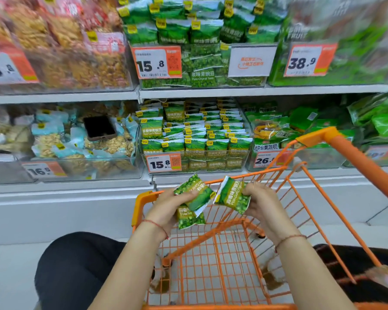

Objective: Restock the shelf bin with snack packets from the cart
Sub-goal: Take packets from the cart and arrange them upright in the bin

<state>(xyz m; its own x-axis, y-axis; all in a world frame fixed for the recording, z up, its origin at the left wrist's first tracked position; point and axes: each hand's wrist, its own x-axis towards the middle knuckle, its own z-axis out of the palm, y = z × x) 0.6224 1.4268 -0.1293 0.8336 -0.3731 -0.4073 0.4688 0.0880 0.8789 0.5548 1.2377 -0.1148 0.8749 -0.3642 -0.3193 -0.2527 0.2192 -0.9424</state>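
My left hand grips a small stack of green pea snack packets above the orange wire cart. My right hand holds one more green packet beside them. Both hands hover over the cart's far end, just below the clear shelf bin on the lower shelf. That bin, tagged 15.8, is packed with rows of the same garlic pea packets. The cart's basket floor shows no packets.
A dark phone lies on nut packets in the bin to the left. Above is a shelf with more green pea bags. The cart's orange handle rises at right. My dark-clothed knees flank the cart.
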